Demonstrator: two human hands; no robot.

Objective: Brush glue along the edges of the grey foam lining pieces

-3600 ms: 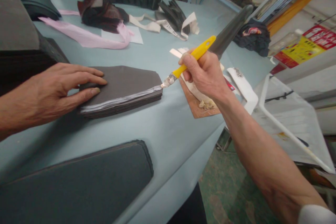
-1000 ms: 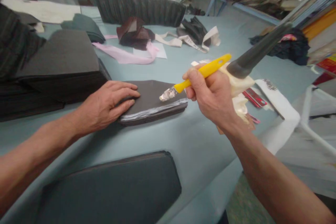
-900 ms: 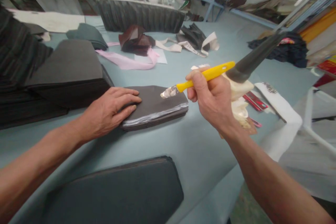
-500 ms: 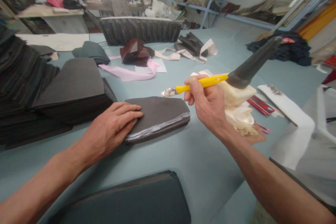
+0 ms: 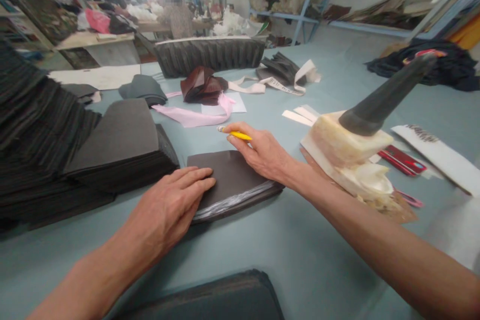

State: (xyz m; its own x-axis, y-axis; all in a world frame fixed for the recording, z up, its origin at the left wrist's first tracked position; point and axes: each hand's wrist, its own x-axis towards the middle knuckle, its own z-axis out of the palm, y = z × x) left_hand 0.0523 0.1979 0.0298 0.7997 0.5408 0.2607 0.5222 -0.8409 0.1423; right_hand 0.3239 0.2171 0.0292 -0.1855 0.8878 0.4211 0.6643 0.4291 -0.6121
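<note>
My left hand (image 5: 170, 200) lies flat with fingers stretched over the left end of a small stack of dark sheets (image 5: 225, 175). A whitish smeared band runs along the stack's near edge. My right hand (image 5: 258, 152) is closed round a yellow-handled brush (image 5: 241, 135), above the far right part of the same stack. The brush points left, its pale, coated tip just beyond the stack's far edge; my fingers hide much of the handle. To the right stands a cream-coloured block (image 5: 345, 135), with a dark tapered handle-like piece (image 5: 386, 100) rising from it.
Tall piles of dark sheets (image 5: 112, 135) stand at the left, another dark stack (image 5: 210, 300) at the front. Behind lie a pink strip (image 5: 195, 115), a brown bundle (image 5: 202, 85) and a white ribbon (image 5: 247, 86). A red box (image 5: 403, 160) lies right. A person (image 5: 176, 15) is in the background.
My right hand has moved left with the brush, from beside the stack to over its far part. The left hand stays on the stack. The whole view has shifted slightly.
</note>
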